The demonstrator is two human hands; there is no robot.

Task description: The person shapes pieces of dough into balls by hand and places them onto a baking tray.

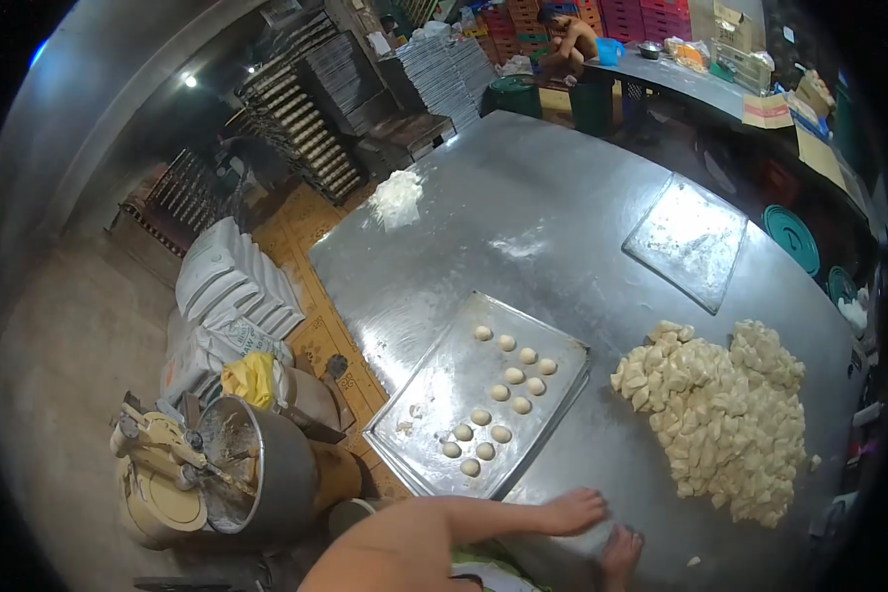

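Observation:
My left hand (pixel 574 512) lies low over the metal table (pixel 562 266), just right of the tray's near corner, its fingers curled down; whatever is under them is hidden. Close beside it on the right is my right hand (pixel 622 551), also with bent fingers and its palm out of sight. Several round dough balls (pixel 500 393) sit in loose rows on a metal tray (pixel 424 414), which rests on another tray. To the right of my hands is a large heap of cut dough pieces (pixel 725 414). A small dough scrap (pixel 694 560) lies near the table's front edge.
A flat metal sheet (pixel 689 237) lies at the back right. White flour (pixel 398 199) is piled at the far left edge. A mixer bowl (pixel 266 474) and stacked sacks (pixel 232 276) stand left of the table. Another person (pixel 570 44) sits beyond the far end.

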